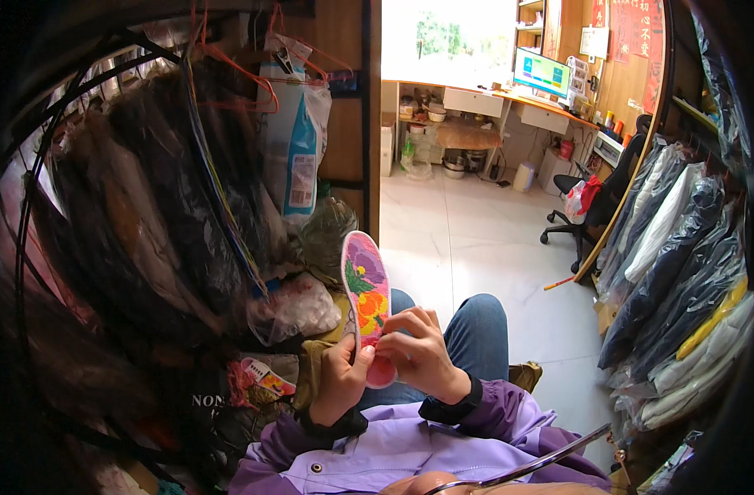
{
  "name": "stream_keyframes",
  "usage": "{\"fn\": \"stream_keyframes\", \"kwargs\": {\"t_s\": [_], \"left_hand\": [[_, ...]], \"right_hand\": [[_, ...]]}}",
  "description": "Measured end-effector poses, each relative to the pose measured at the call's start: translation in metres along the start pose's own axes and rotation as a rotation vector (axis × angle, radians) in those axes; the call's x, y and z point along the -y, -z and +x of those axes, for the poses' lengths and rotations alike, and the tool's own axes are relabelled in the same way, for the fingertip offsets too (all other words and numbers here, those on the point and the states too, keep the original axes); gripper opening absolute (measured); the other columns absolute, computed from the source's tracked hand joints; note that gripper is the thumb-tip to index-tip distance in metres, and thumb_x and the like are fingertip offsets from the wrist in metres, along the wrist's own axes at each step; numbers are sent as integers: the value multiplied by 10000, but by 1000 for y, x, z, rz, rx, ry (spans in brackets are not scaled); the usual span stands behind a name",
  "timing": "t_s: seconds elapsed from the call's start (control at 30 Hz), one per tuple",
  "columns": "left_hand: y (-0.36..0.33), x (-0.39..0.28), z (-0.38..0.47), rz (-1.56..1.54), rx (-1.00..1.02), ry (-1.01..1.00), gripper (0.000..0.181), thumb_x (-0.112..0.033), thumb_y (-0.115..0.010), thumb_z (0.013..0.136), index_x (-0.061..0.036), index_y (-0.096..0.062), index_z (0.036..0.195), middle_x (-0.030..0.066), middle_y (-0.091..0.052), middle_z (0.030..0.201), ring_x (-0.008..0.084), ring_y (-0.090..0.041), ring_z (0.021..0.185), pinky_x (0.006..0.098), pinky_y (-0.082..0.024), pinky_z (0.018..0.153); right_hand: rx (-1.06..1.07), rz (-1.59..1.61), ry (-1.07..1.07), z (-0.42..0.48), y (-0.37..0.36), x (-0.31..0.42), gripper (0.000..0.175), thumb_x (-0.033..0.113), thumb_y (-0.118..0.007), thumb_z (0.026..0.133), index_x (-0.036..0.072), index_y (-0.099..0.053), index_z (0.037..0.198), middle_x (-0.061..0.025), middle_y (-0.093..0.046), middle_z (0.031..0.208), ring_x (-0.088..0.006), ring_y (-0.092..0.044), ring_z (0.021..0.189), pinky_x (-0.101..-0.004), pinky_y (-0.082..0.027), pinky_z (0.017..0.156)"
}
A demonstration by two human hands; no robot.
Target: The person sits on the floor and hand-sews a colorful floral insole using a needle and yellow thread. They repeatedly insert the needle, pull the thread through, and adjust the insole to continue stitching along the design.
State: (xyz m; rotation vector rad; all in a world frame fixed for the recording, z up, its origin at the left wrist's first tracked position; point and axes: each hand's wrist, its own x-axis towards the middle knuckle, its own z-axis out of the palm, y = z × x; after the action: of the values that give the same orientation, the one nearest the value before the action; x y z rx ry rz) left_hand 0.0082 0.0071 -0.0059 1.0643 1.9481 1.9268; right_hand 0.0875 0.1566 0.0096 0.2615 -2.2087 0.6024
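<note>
An embroidered insole (365,278) with a pink ground, a purple flower, an orange flower and green leaves stands tilted up above my lap. My left hand (344,378) grips its lower left edge, the thumb lying on the patterned face. At the lower right part of the insole, my right hand (423,352) has its fingers bent and pinched together against the surface. Whether a needle or thread is between those fingers cannot be seen. Another patterned insole (270,377) lies at the lower left beside a bundle of pink-red thread (244,383).
Plastic-covered garments hang at the left (166,185) and right (674,266). A plastic bag with white contents (296,309) sits left of the insole. Red hangers (271,93) hang above. Farther off are a black office chair (606,198) and a desk with a monitor (541,73).
</note>
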Motion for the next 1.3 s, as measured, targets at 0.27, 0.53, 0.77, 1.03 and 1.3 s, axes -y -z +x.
{"fn": "stream_keyframes", "kwargs": {"t_s": [0.27, 0.53, 0.77, 1.03, 1.3], "left_hand": [[0, -3, 2, 51, 42, 79, 244, -175, -545, 947, 42, -650, 984, 90, -690, 852, 121, -627, 761, 285, -509, 698], [-5, 1, 3, -135, -41, 16, 183, -136, -577, 933, 28, -639, 879, 68, -640, 719, 95, -575, 687, 279, -492, 633], [3, 37, 17, 73, -173, 81, 166, -115, -616, 921, 41, -652, 876, 64, -659, 716, 90, -595, 659, 271, -510, 637], [88, 90, 41, 224, -604, 2, 97, -47, -626, 877, 41, -624, 835, 67, -664, 751, 116, -590, 662, 305, -485, 606], [71, 62, 35, 178, -565, -104, 129, -81, -649, 877, 46, -660, 894, 70, -688, 788, 113, -600, 677, 298, -504, 650]], "right_hand": [[-82, 57, 163, -6, -9, -10, 295, 83, -728, 647, 67, -654, 931, -66, -648, 976, -257, -632, 929, -389, -428, 849], [-80, 104, 158, -2, -7, -9, 286, 16, -756, 631, 77, -650, 889, -62, -669, 892, -243, -646, 852, -352, -426, 815], [-35, 701, 107, 0, 6, 21, 278, -196, -532, 758, 5, -580, 944, -123, -606, 934, -246, -652, 806, -378, -527, 765], [-384, 289, -250, -13, 96, 15, 290, -200, -354, 823, 23, -493, 947, -76, -553, 900, -62, -468, 676, -183, -409, 559], [-670, 179, -197, -16, 120, 18, 134, -75, -521, 913, 49, -484, 946, -82, -510, 890, -95, -477, 639, -210, -418, 533]]}}
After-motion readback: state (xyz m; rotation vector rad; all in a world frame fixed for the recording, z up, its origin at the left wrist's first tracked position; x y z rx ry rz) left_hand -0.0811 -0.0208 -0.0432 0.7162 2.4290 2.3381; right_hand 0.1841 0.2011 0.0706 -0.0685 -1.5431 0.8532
